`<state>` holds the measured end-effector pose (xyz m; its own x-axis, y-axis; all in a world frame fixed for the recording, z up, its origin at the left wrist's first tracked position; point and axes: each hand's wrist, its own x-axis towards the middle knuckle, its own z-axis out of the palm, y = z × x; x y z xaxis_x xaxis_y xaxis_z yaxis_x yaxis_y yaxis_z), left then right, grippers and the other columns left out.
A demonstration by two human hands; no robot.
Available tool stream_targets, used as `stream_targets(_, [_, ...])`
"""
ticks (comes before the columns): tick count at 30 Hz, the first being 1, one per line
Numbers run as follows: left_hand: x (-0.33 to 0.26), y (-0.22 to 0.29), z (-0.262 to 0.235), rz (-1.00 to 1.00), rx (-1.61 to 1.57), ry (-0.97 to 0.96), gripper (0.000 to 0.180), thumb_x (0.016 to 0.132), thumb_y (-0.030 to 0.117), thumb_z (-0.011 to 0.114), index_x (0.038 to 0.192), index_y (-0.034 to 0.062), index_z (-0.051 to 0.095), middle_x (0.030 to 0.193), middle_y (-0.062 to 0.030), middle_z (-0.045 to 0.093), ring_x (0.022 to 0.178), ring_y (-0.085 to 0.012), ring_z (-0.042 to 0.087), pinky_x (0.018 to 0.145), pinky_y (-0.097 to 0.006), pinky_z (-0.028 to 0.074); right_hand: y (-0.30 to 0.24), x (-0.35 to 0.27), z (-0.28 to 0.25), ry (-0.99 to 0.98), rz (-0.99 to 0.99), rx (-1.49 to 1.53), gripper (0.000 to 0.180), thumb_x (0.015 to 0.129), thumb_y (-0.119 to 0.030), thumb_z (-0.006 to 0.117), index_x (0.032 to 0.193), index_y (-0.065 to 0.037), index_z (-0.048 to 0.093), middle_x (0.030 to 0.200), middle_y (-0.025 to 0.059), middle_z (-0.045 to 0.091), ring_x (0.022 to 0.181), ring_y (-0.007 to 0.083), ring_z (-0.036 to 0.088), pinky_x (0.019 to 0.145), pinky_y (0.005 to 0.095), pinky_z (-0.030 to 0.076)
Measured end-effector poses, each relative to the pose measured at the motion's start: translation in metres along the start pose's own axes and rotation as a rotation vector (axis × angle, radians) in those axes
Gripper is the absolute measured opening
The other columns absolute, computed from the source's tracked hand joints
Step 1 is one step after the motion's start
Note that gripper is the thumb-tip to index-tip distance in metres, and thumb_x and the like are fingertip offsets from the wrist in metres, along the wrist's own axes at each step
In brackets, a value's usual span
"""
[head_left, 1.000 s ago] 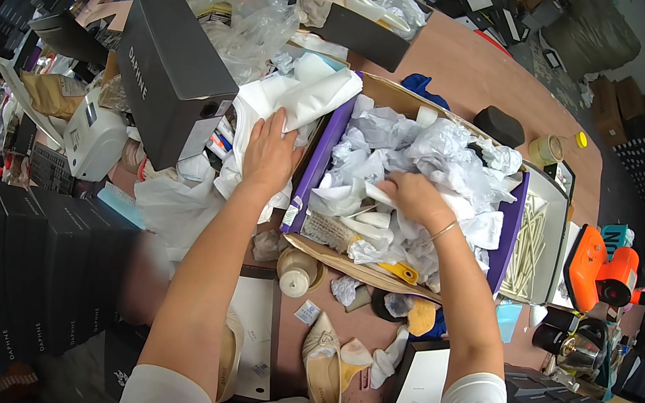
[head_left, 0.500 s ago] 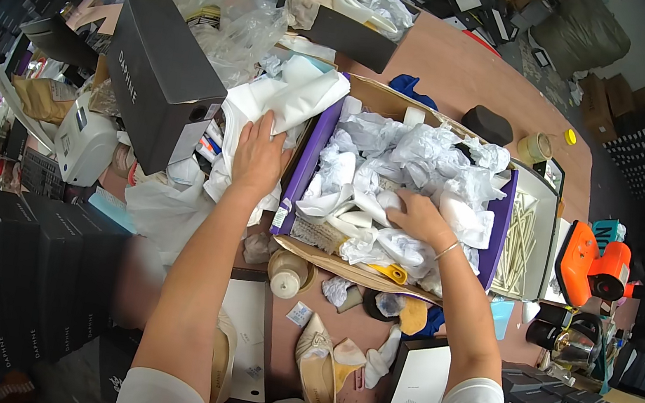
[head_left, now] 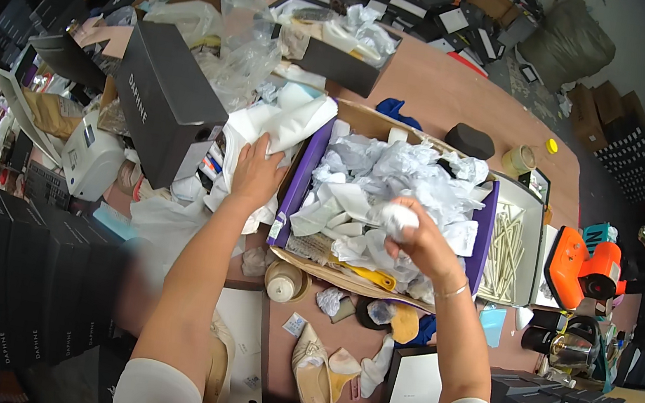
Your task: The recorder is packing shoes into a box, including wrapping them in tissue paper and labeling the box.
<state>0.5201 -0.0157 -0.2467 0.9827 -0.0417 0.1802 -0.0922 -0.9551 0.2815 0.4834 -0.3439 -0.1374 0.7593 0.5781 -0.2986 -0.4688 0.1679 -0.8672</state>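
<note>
Seemingly picking out a small white wad, pinched in the grip of the right hand over crumpled paper in the purple-sided box, with the left hand spread loose on white sheets, so next likely needing a soft hold and a clear lift.

A tilted dark grey shoebox blocks the way left of the left hand. The right hand has open air above the crumpled white paper, but the carton's purple wall stands to its right. Beyond, I see passable room over brown tabletop; nearer, a beige pointed shoe obstructs.
</note>
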Motion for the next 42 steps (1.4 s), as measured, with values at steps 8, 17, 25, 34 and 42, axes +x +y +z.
stream_targets(8, [-0.011,0.069,-0.128,0.194,-0.471,-0.038,0.025,0.085,0.023,0.066,0.100,0.0034,0.062,0.137,-0.0245,0.043,0.122,-0.0407,0.049,0.101,-0.041,0.040,0.043,-0.102,0.068,0.219,0.006,-0.272,0.024,0.093,-0.022,0.060,0.107,-0.002,0.058,0.070,-0.0039,0.051,0.058,0.0042,0.045,0.051,0.0206,0.036])
stream_targets(17, [-0.308,0.130,-0.159,-0.131,-1.315,-0.413,0.038,0.095,0.013,0.059,0.129,-0.0007,0.051,0.106,-0.0092,0.061,0.099,-0.0142,0.061,0.083,-0.028,0.051,0.111,-0.159,0.174,-0.105,0.111,-0.316,0.038,0.089,-0.040,0.066,0.097,-0.003,0.063,0.070,-0.0008,0.057,0.058,0.0052,0.051,0.051,0.0215,0.041])
stream_targets(25, [-0.469,0.127,-0.163,-0.782,-1.885,-0.357,0.031,0.096,0.012,0.056,0.124,-0.0027,0.053,0.109,-0.0089,0.063,0.093,-0.0155,0.064,0.081,-0.030,0.056,0.169,-0.225,0.252,-0.244,0.028,-0.624,0.035,0.082,-0.026,0.072,0.101,0.003,0.064,0.078,0.0104,0.065,0.069,0.0144,0.059,0.066,0.0301,0.050])
stream_targets(34, [-0.504,0.126,-0.171,-0.623,-1.556,-0.353,0.024,0.093,0.010,0.060,0.111,-0.0065,0.061,0.103,-0.0096,0.065,0.091,-0.0154,0.064,0.078,-0.027,0.053,0.199,-0.261,0.257,-0.264,0.064,-0.426,0.030,0.087,-0.015,0.057,0.110,0.005,0.059,0.089,0.0136,0.066,0.079,0.0171,0.060,0.075,0.0316,0.049])
stream_targets(42, [-0.469,0.028,-0.121,-0.526,-0.768,-0.069,0.063,0.086,0.025,0.068,0.133,-0.0096,0.042,0.132,-0.0239,0.048,0.120,-0.0294,0.052,0.098,-0.038,0.044,0.188,-0.276,0.242,-0.020,0.136,-0.479,0.033,0.087,-0.022,0.065,0.109,0.000,0.053,0.088,0.0088,0.061,0.079,0.0157,0.059,0.072,0.0272,0.049])
